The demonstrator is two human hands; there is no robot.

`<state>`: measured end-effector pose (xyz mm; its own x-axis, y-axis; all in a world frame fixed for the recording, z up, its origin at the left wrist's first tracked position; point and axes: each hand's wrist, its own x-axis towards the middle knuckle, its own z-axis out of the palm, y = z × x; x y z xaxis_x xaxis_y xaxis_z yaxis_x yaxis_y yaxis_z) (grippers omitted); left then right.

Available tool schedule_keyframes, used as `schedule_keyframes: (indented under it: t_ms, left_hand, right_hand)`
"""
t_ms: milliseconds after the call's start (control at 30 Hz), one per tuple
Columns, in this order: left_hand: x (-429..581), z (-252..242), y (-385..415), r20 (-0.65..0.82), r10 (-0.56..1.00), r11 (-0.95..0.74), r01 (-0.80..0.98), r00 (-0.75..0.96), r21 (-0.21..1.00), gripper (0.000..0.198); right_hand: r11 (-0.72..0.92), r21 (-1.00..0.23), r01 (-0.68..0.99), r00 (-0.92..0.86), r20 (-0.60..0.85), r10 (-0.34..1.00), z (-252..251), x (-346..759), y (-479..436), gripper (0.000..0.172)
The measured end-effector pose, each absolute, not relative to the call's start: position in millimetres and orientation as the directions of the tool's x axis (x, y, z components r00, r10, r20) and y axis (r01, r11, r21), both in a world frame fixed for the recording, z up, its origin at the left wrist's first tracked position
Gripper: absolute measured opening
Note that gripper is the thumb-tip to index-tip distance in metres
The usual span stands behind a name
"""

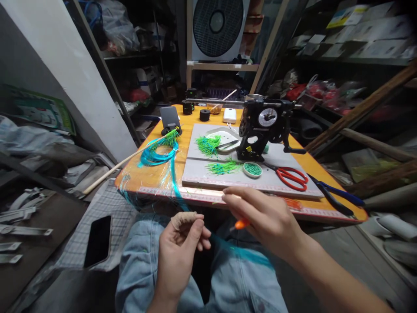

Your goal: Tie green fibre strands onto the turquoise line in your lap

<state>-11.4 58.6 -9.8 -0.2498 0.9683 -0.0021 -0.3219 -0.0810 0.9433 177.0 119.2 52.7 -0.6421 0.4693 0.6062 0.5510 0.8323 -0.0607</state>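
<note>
My left hand (179, 245), its index finger wrapped in beige tape, is closed in a pinch; what sits between thumb and fingertip is too small to make out. A teal bundle of strands (176, 187) runs down from the table, passes at or behind this hand, and comes out across my lap. To the right, my right hand (260, 215) is curled round a small orange-handled tool (242, 224), blurred, its dark tip pointing left. Beyond the hands, green-and-blue strand tufts (208, 145) and a dish of green beads (252, 170) rest on a grey board (198, 176).
A black hand-cranked device (263, 126) stands on the board. Red-handled scissors (293, 178) and blue-handled pliers (342, 195) lie at the right. A coil of teal strands (153, 154), a phone stand (170, 119) and a wooden stick (120, 165) are left. A phone (98, 241) lies on checked cloth.
</note>
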Motion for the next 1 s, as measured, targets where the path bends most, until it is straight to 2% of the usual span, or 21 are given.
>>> schedule_keyframes:
  t_ms: [67,133,233,333,367,433,500,567,633,700,767,833,1000]
  left_hand:
    - [-10,-7,54,0.027,0.971,-0.102,-0.311,-0.237,0.945,0.013]
    - [-7,-4,50,0.045,0.974,-0.112,-0.298,-0.221,0.948,0.01]
    - [-2,1,46,0.04,0.977,-0.097,-0.275,-0.208,0.956,0.009]
    - [2,6,41,0.026,0.969,-0.091,-0.257,-0.245,0.962,0.011]
    - [3,6,40,0.026,0.964,-0.097,-0.258,-0.263,0.961,0.011]
    - [6,6,36,0.032,0.955,-0.116,-0.269,-0.296,0.956,0.011]
    - [9,4,31,0.033,0.95,-0.126,-0.282,-0.311,0.951,0.01]
    - [14,0,26,0.034,0.956,-0.121,-0.287,-0.291,0.95,0.008]
    - [19,-5,21,0.037,0.973,-0.103,-0.28,-0.23,0.954,0.004]
    - [22,-7,17,0.045,0.983,-0.091,-0.265,-0.176,0.96,0.002]
    - [24,-8,13,0.041,0.987,-0.08,-0.252,-0.156,0.965,0.003]
    - [25,-7,12,0.028,0.986,-0.069,-0.246,-0.166,0.967,0.005]
    - [23,3,10,0.001,0.988,-0.04,-0.243,-0.156,0.969,0.009]
  right_hand:
    - [0.853,0.017,0.521,-0.7,0.58,0.416,51,177,102,0.027]
    - [0.867,0.031,0.497,-0.733,0.55,0.4,51,177,90,0.028]
    - [0.875,-0.028,0.484,-0.727,0.543,0.42,50,177,81,0.03]
    - [0.869,-0.117,0.48,-0.664,0.599,0.448,45,177,71,0.029]
    - [0.851,-0.184,0.492,-0.608,0.626,0.487,42,176,67,0.027]
    - [0.764,-0.403,0.503,-0.449,0.634,0.63,33,171,57,0.022]
    - [0.602,-0.672,0.432,-0.286,0.531,0.798,22,163,47,0.016]
    - [0.387,-0.889,0.246,-0.159,0.357,0.92,11,155,38,0.015]
    - [0.134,-0.99,-0.033,-0.073,0.136,0.988,3,148,32,0.018]
    - [-0.109,-0.949,-0.294,-0.071,-0.092,0.993,-1,145,27,0.024]
    - [-0.256,-0.855,-0.451,-0.098,-0.238,0.966,-2,145,24,0.029]
    - [-0.296,-0.795,-0.53,-0.092,-0.293,0.952,-1,147,22,0.03]
    - [-0.316,-0.73,-0.606,-0.117,-0.311,0.943,6,151,18,0.03]
